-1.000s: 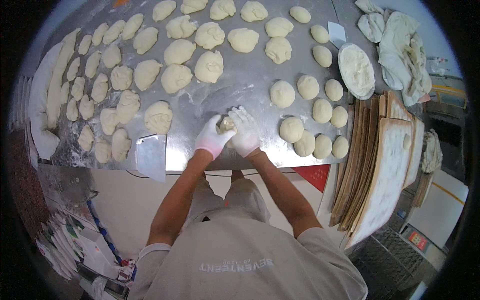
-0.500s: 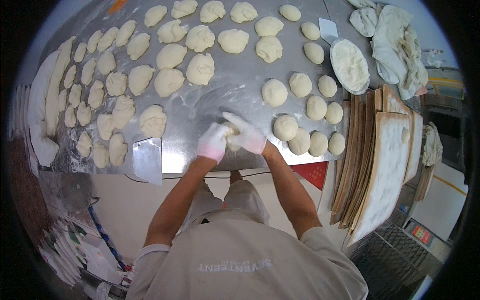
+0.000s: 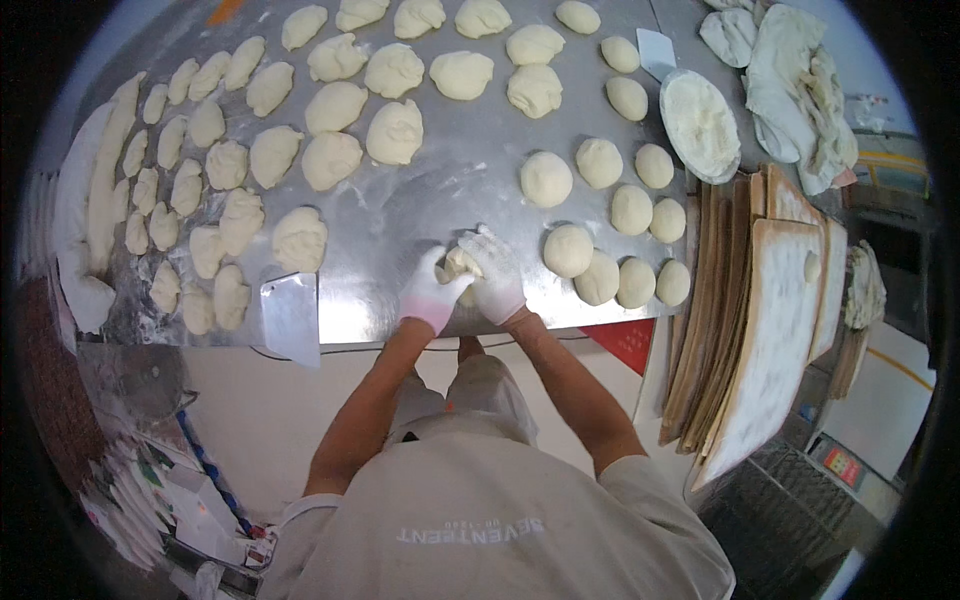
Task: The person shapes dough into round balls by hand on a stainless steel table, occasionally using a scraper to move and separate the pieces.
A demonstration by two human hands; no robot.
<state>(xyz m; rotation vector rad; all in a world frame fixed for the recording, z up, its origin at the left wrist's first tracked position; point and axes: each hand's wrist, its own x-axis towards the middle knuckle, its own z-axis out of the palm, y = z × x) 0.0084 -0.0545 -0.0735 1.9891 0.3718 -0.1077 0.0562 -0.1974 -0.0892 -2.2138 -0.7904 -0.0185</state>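
A piece of dough (image 3: 459,264) is cupped between my two gloved hands near the front edge of the steel table (image 3: 372,225). My left hand (image 3: 431,287), in a white glove with a pink cuff, curls round its left side. My right hand (image 3: 496,276), gloved alike, closes over it from the right; part of the dough is hidden under the fingers. To the right sit several smooth round dough balls (image 3: 568,250). Rough-cut dough pieces (image 3: 300,240) lie in loose rows to the left and at the back.
A dough scraper (image 3: 290,318) overhangs the front edge on the left. At the right stand a bowl of flour (image 3: 699,128), a white scraper (image 3: 655,54) and crumpled cloths (image 3: 795,100). Stacked boards (image 3: 765,330) lean beside the table. A long dough strip (image 3: 108,185) lies far left.
My hands have turned around the dough, and more of it shows between them. My right hand has drawn slightly left and its fingers now point more away from me.
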